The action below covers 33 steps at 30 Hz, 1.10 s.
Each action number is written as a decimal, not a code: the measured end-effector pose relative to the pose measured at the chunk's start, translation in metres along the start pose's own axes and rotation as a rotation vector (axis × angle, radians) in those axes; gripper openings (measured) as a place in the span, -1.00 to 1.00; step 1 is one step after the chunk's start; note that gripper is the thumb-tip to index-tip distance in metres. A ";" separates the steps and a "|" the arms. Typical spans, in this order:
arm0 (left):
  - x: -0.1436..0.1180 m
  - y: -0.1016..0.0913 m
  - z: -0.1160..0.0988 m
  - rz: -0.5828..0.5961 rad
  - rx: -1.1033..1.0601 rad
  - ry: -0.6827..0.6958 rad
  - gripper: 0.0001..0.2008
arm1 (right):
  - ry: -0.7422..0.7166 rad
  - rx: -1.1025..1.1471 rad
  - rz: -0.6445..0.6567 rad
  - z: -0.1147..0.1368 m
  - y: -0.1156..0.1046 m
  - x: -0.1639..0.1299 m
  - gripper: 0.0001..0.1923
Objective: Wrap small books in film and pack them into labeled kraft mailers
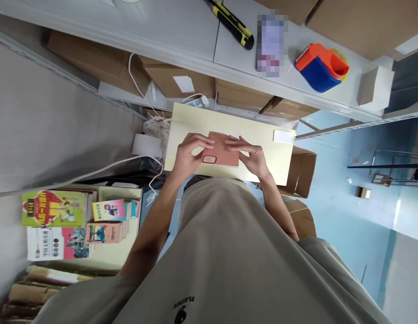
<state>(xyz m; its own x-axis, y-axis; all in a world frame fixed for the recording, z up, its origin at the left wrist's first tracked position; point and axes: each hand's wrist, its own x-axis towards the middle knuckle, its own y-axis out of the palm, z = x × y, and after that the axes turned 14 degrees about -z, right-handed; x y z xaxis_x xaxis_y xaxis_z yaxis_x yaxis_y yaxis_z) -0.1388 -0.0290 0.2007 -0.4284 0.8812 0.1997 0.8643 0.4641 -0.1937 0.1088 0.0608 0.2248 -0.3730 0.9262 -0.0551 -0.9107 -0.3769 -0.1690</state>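
A small reddish-brown booklet (pixel 221 153) with a red-bordered white label lies on a pale yellow board (pixel 229 126) in front of my body. My left hand (pixel 188 153) grips its left edge, fingers curled over the top. My right hand (pixel 251 155) holds its right edge, fingers laid across the cover. A small white slip (pixel 283 136) lies at the board's far right corner.
A grey shelf (pixel 195 40) above carries a yellow-black utility knife (pixel 233 24), an orange and blue tape dispenser (pixel 322 67) and a white box (pixel 376 87). Cardboard boxes (pixel 175 78) sit beneath. Colourful books (pixel 53 208) are stacked at left. White cables (pixel 138 85) hang nearby.
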 end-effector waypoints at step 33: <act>-0.014 0.038 0.023 -0.074 -0.050 -0.449 -0.31 | 0.243 0.046 -0.084 -0.028 -0.001 -0.003 -0.20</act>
<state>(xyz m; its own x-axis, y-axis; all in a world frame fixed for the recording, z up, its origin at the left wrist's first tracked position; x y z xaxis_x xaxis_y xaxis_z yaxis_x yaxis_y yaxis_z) -0.1059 -0.0212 0.1683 -0.5518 0.8026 -0.2266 0.8340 0.5321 -0.1460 0.1154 0.0584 0.1973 -0.2476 0.9281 -0.2780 -0.9458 -0.2938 -0.1382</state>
